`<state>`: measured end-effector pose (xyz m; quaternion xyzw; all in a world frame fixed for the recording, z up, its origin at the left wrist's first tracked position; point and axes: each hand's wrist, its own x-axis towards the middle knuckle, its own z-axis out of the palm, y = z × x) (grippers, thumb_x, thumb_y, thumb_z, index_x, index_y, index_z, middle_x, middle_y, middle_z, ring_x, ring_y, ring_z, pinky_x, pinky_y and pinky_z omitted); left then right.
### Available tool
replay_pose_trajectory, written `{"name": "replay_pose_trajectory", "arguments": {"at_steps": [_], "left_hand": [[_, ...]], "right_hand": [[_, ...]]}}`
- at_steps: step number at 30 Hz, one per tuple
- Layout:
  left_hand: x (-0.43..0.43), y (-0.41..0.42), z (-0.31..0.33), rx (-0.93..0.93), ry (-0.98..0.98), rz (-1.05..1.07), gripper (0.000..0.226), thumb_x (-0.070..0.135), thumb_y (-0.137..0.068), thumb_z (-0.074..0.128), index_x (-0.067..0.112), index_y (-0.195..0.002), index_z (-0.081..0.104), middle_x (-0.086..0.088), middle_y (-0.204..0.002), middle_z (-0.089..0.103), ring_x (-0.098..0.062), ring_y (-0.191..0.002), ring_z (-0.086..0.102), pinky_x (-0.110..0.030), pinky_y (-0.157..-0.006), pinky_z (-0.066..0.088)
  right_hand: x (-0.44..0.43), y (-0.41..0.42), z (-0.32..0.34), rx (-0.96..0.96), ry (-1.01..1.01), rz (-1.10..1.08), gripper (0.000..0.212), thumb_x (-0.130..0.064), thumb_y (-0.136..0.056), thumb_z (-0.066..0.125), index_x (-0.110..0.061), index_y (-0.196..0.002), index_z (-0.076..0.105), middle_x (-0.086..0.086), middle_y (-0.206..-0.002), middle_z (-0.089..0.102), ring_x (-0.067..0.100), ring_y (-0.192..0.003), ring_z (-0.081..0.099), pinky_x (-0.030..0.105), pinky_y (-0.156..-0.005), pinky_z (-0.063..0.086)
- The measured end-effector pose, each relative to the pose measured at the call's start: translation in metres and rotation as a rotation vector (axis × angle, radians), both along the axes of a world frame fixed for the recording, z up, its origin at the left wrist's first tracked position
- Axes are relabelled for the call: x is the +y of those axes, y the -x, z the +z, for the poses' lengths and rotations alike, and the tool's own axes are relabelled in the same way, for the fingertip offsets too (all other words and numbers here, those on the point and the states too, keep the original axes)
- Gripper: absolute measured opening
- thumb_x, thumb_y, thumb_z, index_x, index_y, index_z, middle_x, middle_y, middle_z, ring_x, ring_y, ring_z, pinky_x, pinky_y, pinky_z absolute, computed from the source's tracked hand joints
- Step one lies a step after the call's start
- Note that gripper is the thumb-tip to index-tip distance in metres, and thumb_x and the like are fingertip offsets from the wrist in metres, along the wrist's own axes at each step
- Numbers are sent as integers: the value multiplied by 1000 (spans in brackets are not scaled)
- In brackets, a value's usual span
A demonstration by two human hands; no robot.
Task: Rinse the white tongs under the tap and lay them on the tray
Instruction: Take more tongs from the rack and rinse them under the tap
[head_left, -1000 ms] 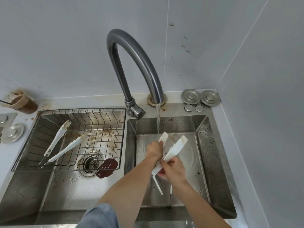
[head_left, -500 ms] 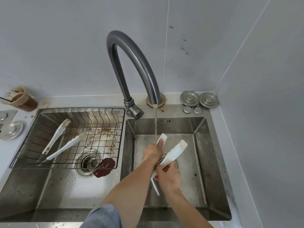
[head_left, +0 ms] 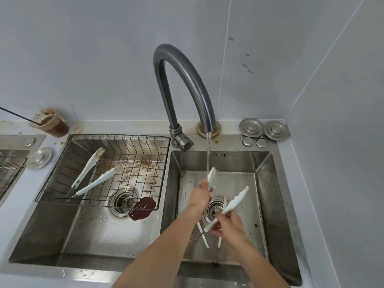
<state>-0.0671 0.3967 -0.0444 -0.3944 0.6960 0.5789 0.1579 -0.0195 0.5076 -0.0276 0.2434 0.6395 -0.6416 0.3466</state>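
Over the right sink basin point(head_left: 264, 183), both hands hold a pair of white tongs point(head_left: 234, 202) with its arms spread wide. My left hand point(head_left: 199, 196) grips one arm just below its tip, and that tip point(head_left: 212, 176) sits in the water stream point(head_left: 208, 154) falling from the curved grey tap point(head_left: 187, 80). My right hand point(head_left: 228, 225) pinches the other arm low down, near the hinge end, with that arm pointing up and to the right, out of the stream. A wire tray point(head_left: 124, 139) sits over the left basin.
A second pair of soiled white tongs point(head_left: 93, 177) lies in the wire tray. A brown patch point(head_left: 143, 207) lies by the left drain point(head_left: 122, 201). A stained brown cup point(head_left: 53, 125) stands at the back left, metal plugs point(head_left: 264, 128) at the back right. Walls close in behind and on the right.
The tongs' arms have spread further apart. My right hand has dropped lower and to the right with its arm, while my left hand keeps the other tip in the stream.
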Motion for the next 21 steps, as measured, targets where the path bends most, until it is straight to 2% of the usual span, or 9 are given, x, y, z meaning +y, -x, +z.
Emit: {"name": "replay_pose_trajectory", "arguments": {"at_steps": [2,6,10,13,16,19,21], "left_hand": [[-7,-2,7,-9,-235,105,42,41,-101,32,9,-95,58,-1,-68,52,-12,-49,39,-24,-45,33],[-15,-6,15,0,-552,110,38,50,-94,48,15,-78,51,5,-51,42,-8,-36,29,-21,-37,25],[-15,-10,15,-88,-657,97,54,68,-79,55,21,-55,43,7,-42,32,-10,-34,24,-21,-34,23],[-12,-8,14,-164,-617,153,62,74,-82,41,21,-51,36,7,-38,26,-10,-31,19,-18,-31,18],[-7,-7,9,-150,-583,203,58,65,-92,30,20,-55,35,6,-36,27,-10,-28,21,-17,-31,19],[-6,-10,2,-9,-735,241,52,51,-99,29,12,-71,48,3,-43,39,-10,-34,33,-20,-34,31],[-6,-15,-1,110,-841,243,40,38,-102,33,7,-90,56,-1,-56,50,-12,-44,43,-21,-40,38]], "right_hand": [[3,1,-3,-13,11,-14,17,-8,-98,44,0,-111,51,15,-92,59,20,-77,63,29,-64,57],[6,0,-7,-13,6,-5,20,-15,-101,39,-3,-111,52,20,-102,61,25,-84,64,27,-60,55],[8,0,-8,-3,-50,34,21,-17,-101,38,-3,-107,53,18,-92,60,23,-79,61,28,-58,53],[9,-1,-10,7,-92,80,23,-18,-101,38,-2,-103,54,19,-91,59,24,-80,61,30,-62,55],[10,0,-10,2,-123,79,25,-19,-102,37,0,-107,53,21,-97,59,27,-83,60,38,-74,58],[17,5,-11,-17,-150,63,28,-17,-102,36,2,-116,52,23,-105,63,31,-91,62,45,-83,56],[21,9,-12,-28,-174,59,29,-16,-102,35,0,-119,52,22,-108,63,32,-97,63,44,-81,55]]}}
